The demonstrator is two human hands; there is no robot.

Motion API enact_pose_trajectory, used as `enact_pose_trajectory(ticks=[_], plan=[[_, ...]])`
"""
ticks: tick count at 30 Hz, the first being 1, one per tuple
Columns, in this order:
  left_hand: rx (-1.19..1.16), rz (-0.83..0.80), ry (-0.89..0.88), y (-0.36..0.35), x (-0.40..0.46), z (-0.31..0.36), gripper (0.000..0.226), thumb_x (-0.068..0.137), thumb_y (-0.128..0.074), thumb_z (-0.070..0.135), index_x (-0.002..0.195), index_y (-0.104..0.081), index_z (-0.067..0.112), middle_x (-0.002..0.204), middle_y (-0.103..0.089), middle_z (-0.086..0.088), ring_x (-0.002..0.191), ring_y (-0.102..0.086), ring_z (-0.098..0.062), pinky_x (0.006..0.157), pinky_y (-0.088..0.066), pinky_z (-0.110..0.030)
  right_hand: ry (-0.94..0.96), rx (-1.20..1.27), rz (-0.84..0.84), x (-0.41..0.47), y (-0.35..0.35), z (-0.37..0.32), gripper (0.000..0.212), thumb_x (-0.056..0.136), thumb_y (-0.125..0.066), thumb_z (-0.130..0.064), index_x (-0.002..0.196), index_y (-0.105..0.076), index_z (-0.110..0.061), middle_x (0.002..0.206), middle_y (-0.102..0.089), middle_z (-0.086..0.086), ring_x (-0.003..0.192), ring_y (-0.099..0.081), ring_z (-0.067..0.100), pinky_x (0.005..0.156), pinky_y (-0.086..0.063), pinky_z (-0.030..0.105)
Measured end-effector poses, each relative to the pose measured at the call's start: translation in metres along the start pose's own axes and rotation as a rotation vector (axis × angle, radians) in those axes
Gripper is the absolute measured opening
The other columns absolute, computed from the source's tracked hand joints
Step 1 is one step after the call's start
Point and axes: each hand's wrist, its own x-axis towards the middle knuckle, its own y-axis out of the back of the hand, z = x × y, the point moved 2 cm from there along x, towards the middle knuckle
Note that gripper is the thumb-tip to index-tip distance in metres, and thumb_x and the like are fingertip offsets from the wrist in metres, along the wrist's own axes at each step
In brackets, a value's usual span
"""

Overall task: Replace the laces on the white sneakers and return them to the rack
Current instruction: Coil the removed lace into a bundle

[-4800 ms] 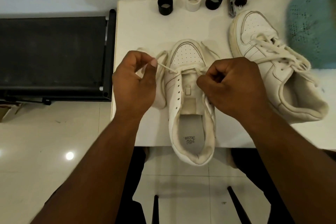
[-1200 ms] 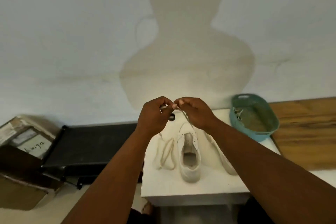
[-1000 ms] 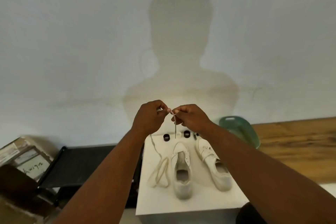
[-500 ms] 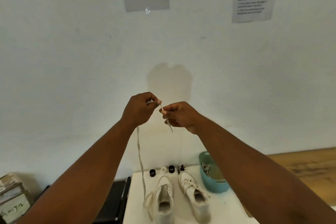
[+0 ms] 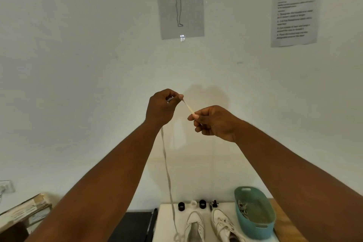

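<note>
A lace [image 5: 166,165] is held up in front of the wall, pinched near its tip between the left hand [image 5: 161,108] and the right hand [image 5: 213,122], with the fingers of both curled round it; a short stretch is drawn taut between them and the rest hangs down to the tabletop [image 5: 165,222], where its end is coiled beside the left sneaker [image 5: 193,226]. That sneaker appears to be unlaced, while the right sneaker [image 5: 225,226] is seen with a lace in place, though whether old or new cannot be told. By that judgement, the task is at an early or middle stage: threading, the second sneaker perhaps, and the return to the rack are left. No rack is seen. A teal basket [image 5: 255,228] is set just right of the sneakers, and small rings [image 5: 181,206] line the far edge. Open room is found above the tabletop; its left edge lies near the coil.
</note>
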Motion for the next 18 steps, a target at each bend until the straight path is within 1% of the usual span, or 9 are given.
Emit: enact_pose_trajectory(ticks=[2, 6, 8, 10, 11, 13, 15, 16, 18], plan=[[-0.002, 0.017, -0.006, 0.004, 0.009, 0.000, 0.022, 0.091, -0.073, 0.046, 0.083, -0.073, 0.026, 0.073, -0.066, 0.008, 0.069, -0.056, -0.008, 0.066, -0.043, -0.025, 0.027, 0.023, -0.016, 0.007, -0.002, -0.010, 0.021, 0.101, -0.062, -0.020, 0.109, -0.074, -0.005, 0.082, -0.070, 0.003, 0.077, -0.069, 0.016, 0.070, -0.054, 0.025], [-0.037, 0.044, -0.007, 0.003, 0.021, 0.002, 0.020, 0.092, -0.073, 0.043, 0.079, -0.071, 0.027, 0.070, -0.065, 0.010, 0.068, -0.057, -0.005, 0.067, -0.046, -0.024, 0.125, 0.129, -0.062, 0.019, -0.007, -0.036, 0.018, 0.099, -0.063, -0.019, 0.108, -0.074, -0.007, 0.088, -0.072, 0.005, 0.083, -0.072, 0.018, 0.071, -0.056, 0.024], [-0.060, 0.011, 0.000, -0.004, 0.021, 0.004, 0.020, 0.094, -0.071, 0.035, 0.077, -0.072, 0.024, 0.066, -0.063, 0.012, 0.064, -0.055, -0.004, 0.067, -0.047, -0.028, 0.214, 0.212, -0.012, 0.025, -0.010, -0.051, 0.018, 0.099, -0.063, -0.018, 0.109, -0.073, -0.006, 0.091, -0.074, 0.007, 0.086, -0.073, 0.019, 0.073, -0.057, 0.024], [-0.082, -0.029, 0.007, -0.014, 0.017, 0.012, 0.025, 0.098, -0.065, 0.032, 0.080, -0.073, 0.017, 0.065, -0.059, 0.009, 0.059, -0.049, -0.004, 0.064, -0.044, -0.028, 0.321, 0.253, 0.091, 0.034, -0.008, -0.065, 0.017, 0.099, -0.063, -0.016, 0.109, -0.073, -0.006, 0.094, -0.075, 0.009, 0.089, -0.074, 0.021, 0.076, -0.059, 0.026], [-0.083, -0.047, 0.003, -0.017, 0.013, 0.016, 0.029, 0.101, -0.061, 0.034, 0.082, -0.073, 0.016, 0.065, -0.059, 0.009, 0.059, -0.048, -0.004, 0.063, -0.043, -0.026, 0.371, 0.235, 0.150, 0.039, -0.005, -0.071, 0.017, 0.100, -0.063, -0.015, 0.109, -0.073, -0.005, 0.095, -0.076, 0.010, 0.091, -0.075, 0.023, 0.079, -0.060, 0.029], [-0.060, -0.083, -0.042, -0.022, 0.004, 0.024, 0.031, 0.105, -0.055, 0.037, 0.085, -0.074, 0.022, 0.069, -0.063, 0.013, 0.062, -0.052, -0.004, 0.063, -0.043, -0.019, 0.456, 0.117, 0.260, 0.049, 0.005, -0.077, 0.018, 0.099, -0.064, -0.015, 0.111, -0.073, -0.005, 0.096, -0.076, 0.012, 0.093, -0.076, 0.025, 0.078, -0.061, 0.032], [0.025, -0.118, -0.112, -0.023, -0.002, 0.031, 0.031, 0.106, -0.051, 0.039, 0.086, -0.073, 0.031, 0.078, -0.071, 0.013, 0.075, -0.061, -0.003, 0.066, -0.042, -0.010, 0.504, -0.014, 0.317, 0.057, 0.015, -0.079, 0.017, 0.098, -0.066, -0.014, 0.111, -0.074, -0.005, 0.094, -0.077, 0.010, 0.089, -0.076, 0.018, 0.072, -0.058, 0.024], [0.065, -0.130, -0.142, -0.022, -0.003, 0.034, 0.032, 0.106, -0.050, 0.040, 0.085, -0.073, 0.032, 0.077, -0.071, 0.014, 0.077, -0.062, -0.002, 0.065, -0.042, -0.010, 0.518, -0.068, 0.319, 0.060, 0.018, -0.078, 0.017, 0.098, -0.066, -0.011, 0.110, -0.075, -0.003, 0.093, -0.077, 0.008, 0.087, -0.075, 0.013, 0.071, -0.056, 0.019], [0.087, -0.148, -0.184, -0.018, -0.003, 0.040, 0.034, 0.106, -0.051, 0.038, 0.081, -0.072, 0.029, 0.064, -0.064, 0.021, 0.066, -0.059, -0.001, 0.059, -0.037, -0.013, 0.516, -0.181, 0.286, 0.065, 0.024, -0.073, 0.014, 0.098, -0.066, -0.009, 0.106, -0.076, -0.005, 0.093, -0.077, 0.004, 0.089, -0.074, 0.010, 0.079, -0.055, 0.019]])
